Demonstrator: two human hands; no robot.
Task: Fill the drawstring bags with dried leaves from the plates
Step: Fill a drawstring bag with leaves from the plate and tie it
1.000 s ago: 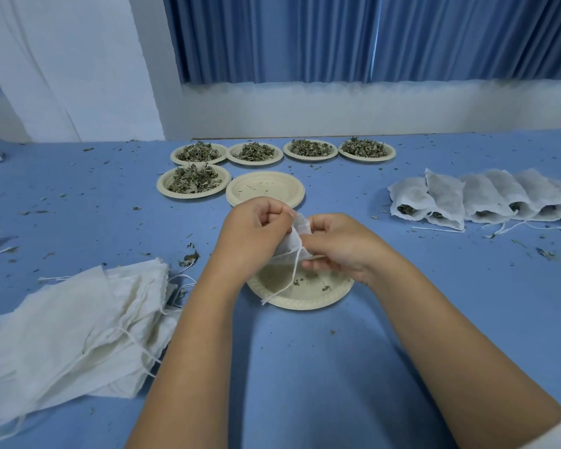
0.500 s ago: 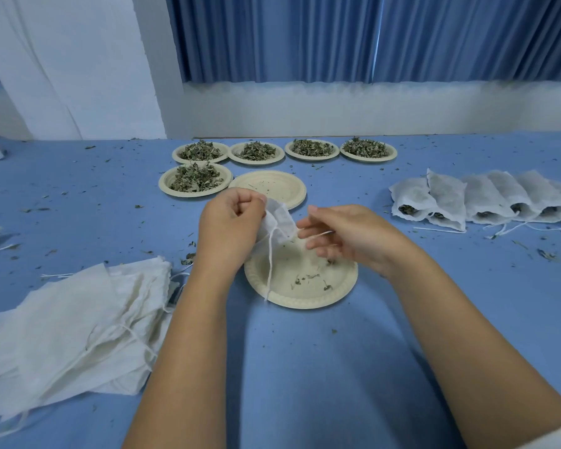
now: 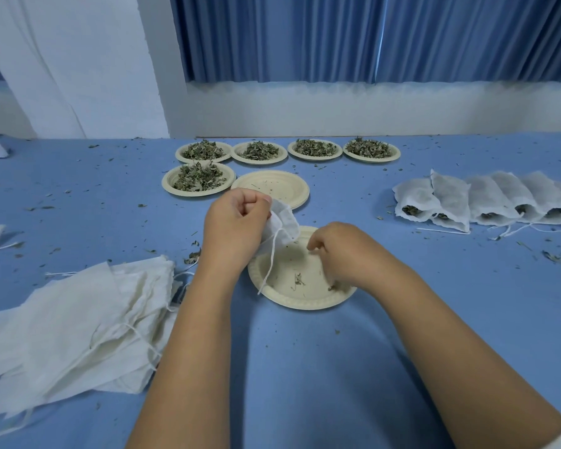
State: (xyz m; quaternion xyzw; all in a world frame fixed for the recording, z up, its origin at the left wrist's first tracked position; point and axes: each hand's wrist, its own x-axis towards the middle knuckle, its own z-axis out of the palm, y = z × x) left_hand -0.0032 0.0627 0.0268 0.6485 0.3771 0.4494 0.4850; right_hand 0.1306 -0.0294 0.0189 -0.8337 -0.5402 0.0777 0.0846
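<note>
My left hand [image 3: 237,228] grips a small white drawstring bag [image 3: 285,222] above the left rim of the near plate [image 3: 305,304]; its string [image 3: 270,264] hangs down onto the plate. My right hand [image 3: 344,251] is down on that plate with fingers curled under; its fingertips are hidden. A few dried leaf crumbs [image 3: 298,280] lie on the plate. Farther back stand several plates heaped with dried leaves [image 3: 199,178], the rightmost of them a heaped plate [image 3: 371,149].
An empty plate [image 3: 272,186] sits just behind my hands. A pile of flat empty bags [image 3: 78,325] lies at the near left. Filled bags [image 3: 467,202] lie in a row at the right. Leaf bits are scattered over the blue table [image 3: 467,286].
My hands came apart. The right hand let go of the bag and dropped onto the near plate. The left hand moved left and up, keeping the bag.
</note>
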